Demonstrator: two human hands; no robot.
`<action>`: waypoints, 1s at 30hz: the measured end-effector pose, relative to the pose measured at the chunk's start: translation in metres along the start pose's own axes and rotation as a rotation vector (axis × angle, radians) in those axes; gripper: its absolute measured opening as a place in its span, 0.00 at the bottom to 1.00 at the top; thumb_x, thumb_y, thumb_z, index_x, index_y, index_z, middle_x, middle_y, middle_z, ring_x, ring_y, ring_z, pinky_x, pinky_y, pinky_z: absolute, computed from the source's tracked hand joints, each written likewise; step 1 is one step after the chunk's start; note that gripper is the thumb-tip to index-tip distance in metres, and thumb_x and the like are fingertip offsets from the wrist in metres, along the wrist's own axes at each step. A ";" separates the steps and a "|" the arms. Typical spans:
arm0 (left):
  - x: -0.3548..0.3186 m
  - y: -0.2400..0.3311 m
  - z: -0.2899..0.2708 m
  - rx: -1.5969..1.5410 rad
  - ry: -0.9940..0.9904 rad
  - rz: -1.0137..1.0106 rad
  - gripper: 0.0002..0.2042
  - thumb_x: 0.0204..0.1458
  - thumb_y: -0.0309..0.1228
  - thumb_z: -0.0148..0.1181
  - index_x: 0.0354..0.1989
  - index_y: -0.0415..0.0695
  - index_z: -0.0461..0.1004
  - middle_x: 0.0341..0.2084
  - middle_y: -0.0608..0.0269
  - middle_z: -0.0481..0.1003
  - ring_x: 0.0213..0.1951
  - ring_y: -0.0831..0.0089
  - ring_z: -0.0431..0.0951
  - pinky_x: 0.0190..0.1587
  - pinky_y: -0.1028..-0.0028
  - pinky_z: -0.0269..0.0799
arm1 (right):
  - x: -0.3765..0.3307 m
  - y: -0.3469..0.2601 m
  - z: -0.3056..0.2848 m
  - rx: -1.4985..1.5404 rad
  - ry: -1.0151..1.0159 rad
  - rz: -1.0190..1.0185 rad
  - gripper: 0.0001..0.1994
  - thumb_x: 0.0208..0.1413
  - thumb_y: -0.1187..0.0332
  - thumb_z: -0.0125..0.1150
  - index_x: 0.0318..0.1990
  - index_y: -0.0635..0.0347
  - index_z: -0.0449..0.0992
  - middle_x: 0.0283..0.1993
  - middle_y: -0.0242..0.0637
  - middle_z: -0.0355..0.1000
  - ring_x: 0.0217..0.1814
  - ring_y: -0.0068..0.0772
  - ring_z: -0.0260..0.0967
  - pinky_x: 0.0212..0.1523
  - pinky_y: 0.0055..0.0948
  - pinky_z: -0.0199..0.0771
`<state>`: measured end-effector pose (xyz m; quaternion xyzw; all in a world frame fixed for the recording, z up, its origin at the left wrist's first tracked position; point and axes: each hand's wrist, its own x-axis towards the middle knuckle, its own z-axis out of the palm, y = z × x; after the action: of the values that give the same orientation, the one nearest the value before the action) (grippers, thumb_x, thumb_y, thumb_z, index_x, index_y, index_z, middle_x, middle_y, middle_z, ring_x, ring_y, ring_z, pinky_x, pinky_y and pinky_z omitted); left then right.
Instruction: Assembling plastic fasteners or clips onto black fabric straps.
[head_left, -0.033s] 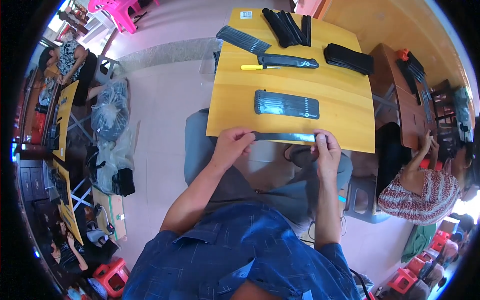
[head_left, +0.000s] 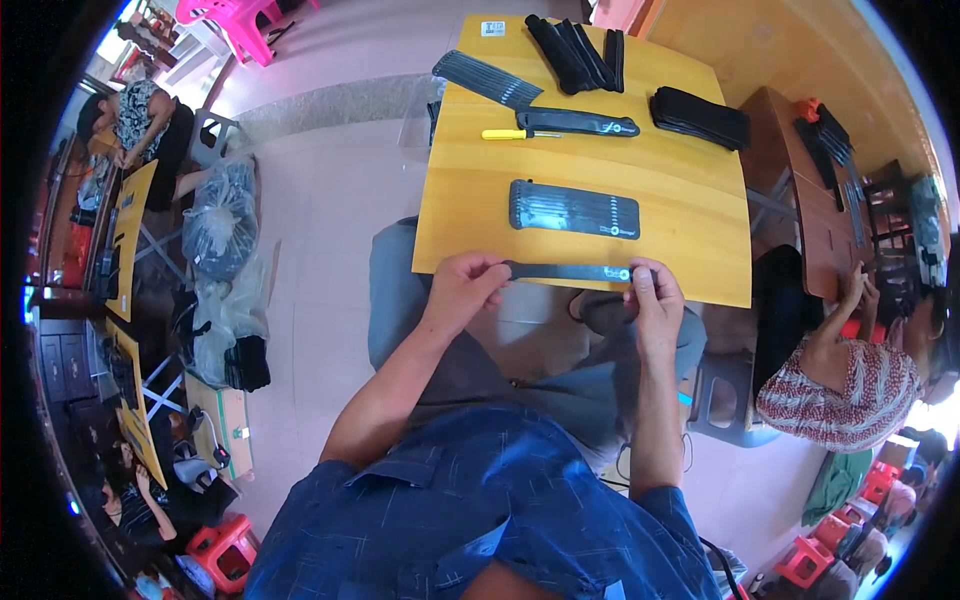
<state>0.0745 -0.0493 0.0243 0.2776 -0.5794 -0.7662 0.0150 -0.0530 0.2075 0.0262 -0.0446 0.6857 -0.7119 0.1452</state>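
Note:
A flat dark strap point(head_left: 570, 272) with a small white mark near its right end stretches level between my hands, at the near edge of the yellow table. My left hand point(head_left: 468, 285) pinches its left end between thumb and fingers. At the other end, my right hand point(head_left: 653, 298) grips the strap, thumb on top. Just beyond it on the table, several similar dark straps point(head_left: 574, 208) lie side by side in a neat row. Farther back lie a long black strip or sleeve point(head_left: 580, 123) and a yellow-handled screwdriver point(head_left: 505, 134).
More dark straps point(head_left: 487, 80) fan out at the table's far left. Black folded bundles point(head_left: 572, 58) lie at the back, and a black stack point(head_left: 698, 118) sits at the right. People work at side tables left and right. A plastic-wrapped bundle point(head_left: 220, 220) stands on the floor to the left.
The strap has tilted slightly in my hands: the bright glare near its right end has gone and a white mark shows there. My hands have barely moved.

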 end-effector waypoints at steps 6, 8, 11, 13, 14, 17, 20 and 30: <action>0.025 0.011 0.001 0.135 0.050 0.085 0.06 0.61 0.29 0.63 0.39 0.38 0.81 0.27 0.64 0.81 0.24 0.82 0.77 0.26 0.80 0.74 | 0.029 0.005 -0.005 -0.171 0.048 -0.148 0.08 0.67 0.67 0.64 0.46 0.61 0.81 0.33 0.23 0.72 0.32 0.13 0.64 0.34 0.17 0.68; 0.033 0.013 0.003 0.180 0.066 0.079 0.07 0.60 0.29 0.64 0.37 0.38 0.81 0.26 0.64 0.81 0.24 0.82 0.77 0.26 0.80 0.74 | 0.037 0.004 -0.006 -0.221 0.032 -0.144 0.08 0.68 0.67 0.63 0.47 0.62 0.81 0.33 0.23 0.72 0.32 0.14 0.65 0.34 0.17 0.68; 0.045 0.013 0.004 0.268 0.117 0.144 0.07 0.59 0.29 0.64 0.34 0.36 0.81 0.23 0.64 0.80 0.23 0.82 0.77 0.25 0.78 0.73 | 0.048 0.008 -0.009 -0.302 0.024 -0.151 0.08 0.67 0.68 0.64 0.46 0.62 0.81 0.33 0.23 0.72 0.33 0.14 0.65 0.34 0.17 0.67; 0.053 0.013 0.002 0.500 0.145 0.255 0.07 0.60 0.29 0.65 0.34 0.37 0.80 0.23 0.67 0.79 0.23 0.83 0.75 0.26 0.79 0.71 | 0.055 0.011 -0.009 -0.333 0.029 -0.151 0.07 0.66 0.69 0.65 0.45 0.63 0.82 0.34 0.23 0.72 0.33 0.13 0.64 0.35 0.17 0.67; 0.056 0.013 0.002 0.502 0.147 0.245 0.07 0.60 0.29 0.65 0.34 0.37 0.80 0.23 0.67 0.79 0.23 0.83 0.75 0.26 0.79 0.71 | 0.058 0.010 -0.009 -0.396 0.032 -0.184 0.07 0.65 0.70 0.65 0.45 0.63 0.82 0.34 0.23 0.72 0.33 0.13 0.64 0.35 0.17 0.67; 0.062 0.016 0.006 0.639 0.180 0.287 0.07 0.59 0.29 0.65 0.32 0.37 0.80 0.20 0.68 0.77 0.22 0.83 0.73 0.26 0.78 0.69 | 0.065 0.013 -0.011 -0.428 0.051 -0.189 0.07 0.64 0.71 0.66 0.45 0.63 0.82 0.34 0.23 0.72 0.33 0.13 0.64 0.35 0.17 0.67; 0.066 0.019 0.007 0.692 0.192 0.317 0.07 0.58 0.29 0.65 0.32 0.37 0.80 0.18 0.66 0.76 0.22 0.83 0.71 0.27 0.77 0.68 | 0.069 0.018 -0.011 -0.378 0.067 -0.152 0.06 0.64 0.72 0.66 0.45 0.64 0.82 0.33 0.23 0.72 0.33 0.13 0.63 0.35 0.17 0.66; 0.071 0.029 0.009 0.784 0.168 0.276 0.09 0.58 0.31 0.64 0.31 0.37 0.79 0.17 0.56 0.73 0.20 0.74 0.71 0.25 0.70 0.67 | 0.073 0.014 -0.009 -0.392 0.067 -0.090 0.07 0.65 0.72 0.66 0.45 0.65 0.82 0.34 0.22 0.72 0.33 0.13 0.64 0.35 0.16 0.66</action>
<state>0.0015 -0.0755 0.0229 0.2436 -0.8553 -0.4535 0.0578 -0.1233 0.1966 0.0021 -0.0790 0.8129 -0.5717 0.0787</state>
